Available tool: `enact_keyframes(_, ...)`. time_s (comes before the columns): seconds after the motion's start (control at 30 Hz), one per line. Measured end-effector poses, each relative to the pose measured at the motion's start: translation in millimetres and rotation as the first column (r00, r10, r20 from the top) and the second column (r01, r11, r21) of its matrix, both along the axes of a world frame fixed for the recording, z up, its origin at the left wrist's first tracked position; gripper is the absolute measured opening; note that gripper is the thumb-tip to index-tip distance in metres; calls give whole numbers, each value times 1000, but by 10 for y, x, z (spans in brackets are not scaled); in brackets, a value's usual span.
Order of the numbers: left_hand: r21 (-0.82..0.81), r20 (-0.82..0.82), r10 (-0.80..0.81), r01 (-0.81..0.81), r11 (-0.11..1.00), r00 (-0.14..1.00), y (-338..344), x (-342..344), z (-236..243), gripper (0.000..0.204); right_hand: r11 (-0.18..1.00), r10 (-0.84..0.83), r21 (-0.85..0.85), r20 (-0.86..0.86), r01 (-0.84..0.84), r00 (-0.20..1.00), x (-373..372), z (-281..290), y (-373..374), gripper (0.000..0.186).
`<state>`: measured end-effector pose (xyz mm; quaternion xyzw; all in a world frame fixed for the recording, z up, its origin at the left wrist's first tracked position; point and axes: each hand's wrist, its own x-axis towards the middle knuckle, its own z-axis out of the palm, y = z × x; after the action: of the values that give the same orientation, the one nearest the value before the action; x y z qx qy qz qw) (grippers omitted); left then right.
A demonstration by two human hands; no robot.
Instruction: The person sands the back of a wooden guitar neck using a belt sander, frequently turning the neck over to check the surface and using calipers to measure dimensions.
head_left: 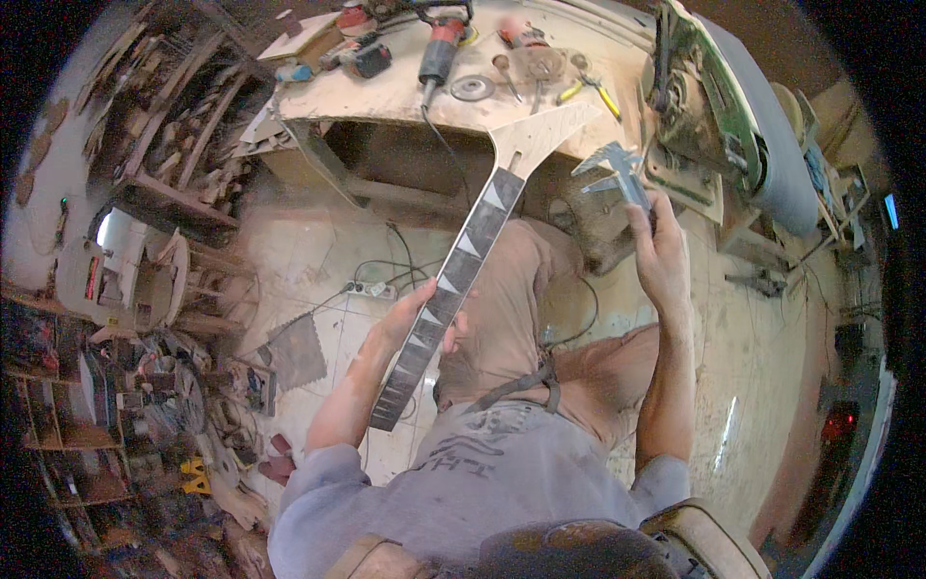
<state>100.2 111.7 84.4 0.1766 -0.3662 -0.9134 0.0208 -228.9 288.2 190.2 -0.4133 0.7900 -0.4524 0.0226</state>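
Observation:
My left hand is wrapped round a guitar neck, holding it diagonally over my lap, with a dark fretboard, pale triangular inlays and a bare pale-wood headstock angled up to the right. My right hand grips a grey metal vernier caliper, its jaws pointing left, beside the headstock and apart from it.
A dusty workbench ahead carries a red-and-grey power tool, a cordless tool, yellow-handled pliers and a disc. A machine stands at right, wooden shelves at left, and cables with a power strip on the floor.

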Motion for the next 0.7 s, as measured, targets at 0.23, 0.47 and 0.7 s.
enact_keyframes(0.23, 37, 168, -77, 72, 997, 983, 337, 106, -197, 77, 988, 155, 41, -210, -149, 965, 50, -111, 19, 42)
enact_keyframes(0.47, 128, 142, -104, 86, 988, 984, 481, 136, -386, 74, 948, 299, 143, -81, -286, 951, 45, -280, 13, 52)
enact_keyframes(0.7, 245, 160, -79, 38, 969, 984, 564, 117, -447, 76, 895, 390, 237, -4, -378, 921, 54, -388, -9, 54)
